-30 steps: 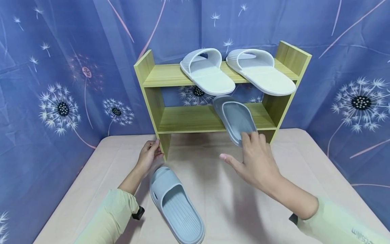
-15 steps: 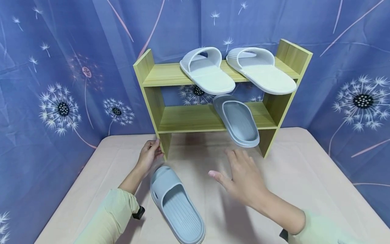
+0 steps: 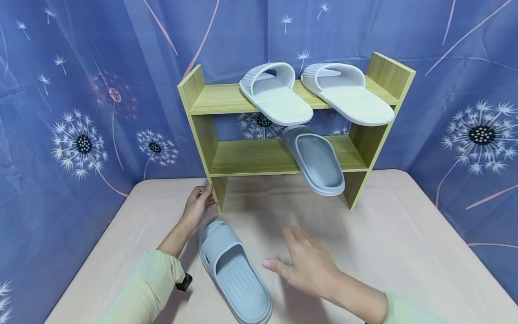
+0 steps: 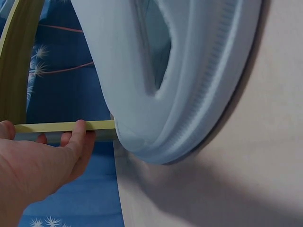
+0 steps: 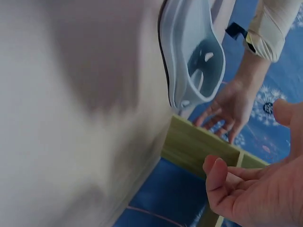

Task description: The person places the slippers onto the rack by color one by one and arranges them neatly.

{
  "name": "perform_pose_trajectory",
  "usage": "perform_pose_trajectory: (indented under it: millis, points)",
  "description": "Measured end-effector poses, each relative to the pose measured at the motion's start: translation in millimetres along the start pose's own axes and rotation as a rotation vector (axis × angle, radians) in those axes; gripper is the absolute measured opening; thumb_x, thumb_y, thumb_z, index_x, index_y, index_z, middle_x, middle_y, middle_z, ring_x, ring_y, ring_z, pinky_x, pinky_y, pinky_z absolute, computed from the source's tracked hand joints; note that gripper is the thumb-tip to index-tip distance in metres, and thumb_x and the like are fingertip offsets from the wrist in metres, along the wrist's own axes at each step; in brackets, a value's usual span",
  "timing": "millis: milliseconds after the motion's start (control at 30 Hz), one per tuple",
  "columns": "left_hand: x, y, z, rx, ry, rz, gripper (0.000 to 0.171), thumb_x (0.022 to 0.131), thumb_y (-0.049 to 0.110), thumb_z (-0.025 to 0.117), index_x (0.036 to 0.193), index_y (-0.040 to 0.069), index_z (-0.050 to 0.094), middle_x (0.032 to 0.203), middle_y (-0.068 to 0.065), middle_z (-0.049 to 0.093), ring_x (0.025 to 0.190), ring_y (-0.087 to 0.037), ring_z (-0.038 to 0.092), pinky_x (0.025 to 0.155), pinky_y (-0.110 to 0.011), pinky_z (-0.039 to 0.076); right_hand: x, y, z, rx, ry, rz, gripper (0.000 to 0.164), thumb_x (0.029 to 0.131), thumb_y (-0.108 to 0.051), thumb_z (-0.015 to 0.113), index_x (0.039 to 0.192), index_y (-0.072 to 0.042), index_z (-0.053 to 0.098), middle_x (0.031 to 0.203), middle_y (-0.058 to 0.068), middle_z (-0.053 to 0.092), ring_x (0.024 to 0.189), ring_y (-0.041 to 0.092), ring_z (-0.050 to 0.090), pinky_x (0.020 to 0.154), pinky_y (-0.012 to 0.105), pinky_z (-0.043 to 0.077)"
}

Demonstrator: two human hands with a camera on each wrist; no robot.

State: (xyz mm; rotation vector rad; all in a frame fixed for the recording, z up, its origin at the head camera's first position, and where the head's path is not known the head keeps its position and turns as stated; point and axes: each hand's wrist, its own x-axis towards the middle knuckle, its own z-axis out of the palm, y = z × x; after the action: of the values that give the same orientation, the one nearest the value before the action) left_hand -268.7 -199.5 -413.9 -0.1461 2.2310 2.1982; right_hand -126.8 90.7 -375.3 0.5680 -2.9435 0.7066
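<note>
My left hand [image 3: 197, 207] holds the left side panel of a small wooden shoe rack [image 3: 251, 158] near its foot. In the left wrist view, the hand's fingers [image 4: 78, 137] lie along the panel's edge. My right hand [image 3: 309, 261] is over the table with fingers spread and nothing in it. To its left, a grey-blue slipper [image 3: 243, 281] lies on the table, toe toward the rack. Another grey slipper [image 3: 319, 162] rests on the middle shelf at the right, its heel jutting past the front edge. Its toe end is partly hidden under the white slippers.
Two white slippers, the left one [image 3: 283, 105] and the right one [image 3: 360, 103], sit on the top shelf with heels overhanging. The rack stands on a pale cloth-covered table [image 3: 404, 234]. A blue dandelion-print curtain [image 3: 101, 54] encloses the back and sides.
My right hand has let go of the grey slipper on the middle shelf and moved down and left toward the slipper on the table. My left hand stays on the rack.
</note>
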Motion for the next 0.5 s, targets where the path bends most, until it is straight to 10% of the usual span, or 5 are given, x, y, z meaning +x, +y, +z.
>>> perform_pose_trajectory:
  millis: [500]
  points:
    - [2.2, -1.6, -0.2, -0.014, 0.002, 0.005, 0.037, 0.103, 0.039, 0.044, 0.113, 0.004, 0.04, 0.101, -0.007, 0.049, 0.103, -0.027, 0.057, 0.102, -0.044, 0.047, -4, -16, 35, -0.041, -0.112, -0.146, 0.098, 0.08, -0.073, 0.057, 0.136, 0.006, 0.042, 0.13, 0.021, 0.05, 0.124, 0.033, 0.047, 0.092, 0.048, 0.051]
